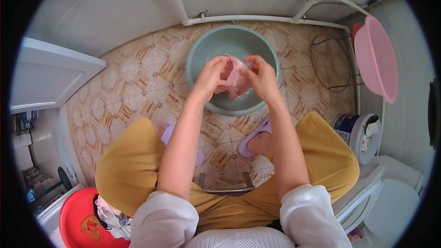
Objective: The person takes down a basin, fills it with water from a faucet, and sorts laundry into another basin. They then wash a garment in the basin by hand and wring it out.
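A pink cloth [236, 79] is stretched between my two hands above a green-grey basin [216, 103] on the tiled floor. My left hand [212, 76] grips the cloth's left side, its fingers bent round the edge. On the right side, my right hand [261, 77] pinches the cloth between thumb and fingers. The lower part of the cloth hangs into the basin, where some water glints. How deep the water is I cannot tell.
A red basin [76, 216] with clothes [115, 218] stands at the lower left. On the right, a pink basin [376, 59] leans by white pipes, above a bin [365, 138] and a toilet [390, 202]. A white door [55, 76] is at left.
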Motion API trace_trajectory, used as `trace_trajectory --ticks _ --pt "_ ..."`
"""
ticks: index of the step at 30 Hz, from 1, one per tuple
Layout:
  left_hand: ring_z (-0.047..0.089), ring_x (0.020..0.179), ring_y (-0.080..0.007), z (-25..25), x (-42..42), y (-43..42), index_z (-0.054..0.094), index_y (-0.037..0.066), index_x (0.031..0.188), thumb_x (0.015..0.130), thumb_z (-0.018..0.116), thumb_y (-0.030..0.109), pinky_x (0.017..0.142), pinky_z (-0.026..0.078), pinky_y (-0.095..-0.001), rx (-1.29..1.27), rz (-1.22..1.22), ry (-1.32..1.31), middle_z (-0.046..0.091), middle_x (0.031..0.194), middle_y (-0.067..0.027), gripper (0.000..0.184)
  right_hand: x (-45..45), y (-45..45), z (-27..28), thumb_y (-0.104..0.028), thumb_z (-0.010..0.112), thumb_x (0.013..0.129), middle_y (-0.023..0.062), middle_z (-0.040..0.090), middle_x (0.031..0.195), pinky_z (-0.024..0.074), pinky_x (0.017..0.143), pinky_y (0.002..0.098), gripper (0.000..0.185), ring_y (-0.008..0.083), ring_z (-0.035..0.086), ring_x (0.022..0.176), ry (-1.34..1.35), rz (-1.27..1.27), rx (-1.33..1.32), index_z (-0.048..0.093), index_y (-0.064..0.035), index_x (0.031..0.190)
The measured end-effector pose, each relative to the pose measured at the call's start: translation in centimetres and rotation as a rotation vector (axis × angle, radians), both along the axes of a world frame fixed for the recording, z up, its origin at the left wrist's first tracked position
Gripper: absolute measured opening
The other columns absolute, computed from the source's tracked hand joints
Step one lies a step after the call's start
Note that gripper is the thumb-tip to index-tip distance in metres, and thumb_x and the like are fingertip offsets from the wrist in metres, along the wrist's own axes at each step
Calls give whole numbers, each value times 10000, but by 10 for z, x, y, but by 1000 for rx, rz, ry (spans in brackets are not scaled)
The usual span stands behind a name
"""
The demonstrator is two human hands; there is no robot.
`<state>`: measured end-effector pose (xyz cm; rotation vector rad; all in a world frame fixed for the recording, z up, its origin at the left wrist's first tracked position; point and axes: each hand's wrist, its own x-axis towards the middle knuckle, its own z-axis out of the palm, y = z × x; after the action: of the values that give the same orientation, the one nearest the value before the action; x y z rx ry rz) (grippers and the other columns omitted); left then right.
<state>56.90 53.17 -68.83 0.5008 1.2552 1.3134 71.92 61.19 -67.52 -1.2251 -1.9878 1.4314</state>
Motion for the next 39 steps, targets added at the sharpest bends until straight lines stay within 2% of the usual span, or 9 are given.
trace_trajectory --ticks 4,10,12,16,22,28,34,36,39 --pt "584 801 -157 -28 -4 -6 533 70 1115 840 599 232 599 488 -289 -51 74 287 600 913 -82 326 4 2 33 -62 599 825 89 600 729 448 529 275 102 137 575 610 17 118 -98 630 27 865" --pt "602 696 -197 -37 2 -12 587 102 994 722 696 175 624 480 -321 -267 -172 778 599 820 -93 302 9 4 66 -50 575 844 41 532 737 428 520 265 87 115 528 599 195 335 56 635 9 866" --pt "600 687 -198 -48 -1 -13 616 71 894 714 669 140 640 472 -328 -264 36 923 596 743 -71 200 16 9 78 -52 572 845 29 544 759 428 552 254 95 108 527 629 196 259 0 643 -2 884" --pt "599 675 -190 -43 -29 -11 627 56 832 724 610 106 641 470 -321 -80 230 891 601 695 -57 120 48 39 73 -66 577 836 -2 573 829 431 622 231 145 90 523 702 178 117 12 658 -36 953" --pt "543 646 -74 38 -54 6 589 30 839 752 481 6 567 435 -212 -12 -148 726 601 742 -18 141 73 47 80 -48 654 744 1 578 819 429 635 226 215 89 524 733 53 248 38 655 -25 959" --pt "523 621 -145 106 -53 4 602 9 754 740 533 197 609 431 -295 33 -90 957 583 661 -62 201 71 49 91 -86 678 751 -14 546 747 402 639 208 143 73 489 691 203 21 161 622 5 846" --pt "441 634 -112 117 -54 8 532 -2 665 787 467 206 592 379 -283 257 -191 626 521 628 -30 250 47 36 107 -234 606 862 -55 514 704 360 611 187 209 32 435 664 327 70 26 595 -28 829" --pt "495 748 -102 109 -51 12 591 -32 911 821 479 180 720 408 -255 121 -114 405 576 852 -22 256 32 38 96 -272 583 883 -60 516 713 353 609 182 237 26 434 667 378 93 -33 595 -41 833" --pt "485 739 -114 39 -58 43 574 -4 881 824 493 239 682 390 -255 231 -22 323 568 805 -57 262 13 56 48 -288 580 885 -40 566 777 380 633 194 237 36 468 703 421 -7 -215 622 -55 893"
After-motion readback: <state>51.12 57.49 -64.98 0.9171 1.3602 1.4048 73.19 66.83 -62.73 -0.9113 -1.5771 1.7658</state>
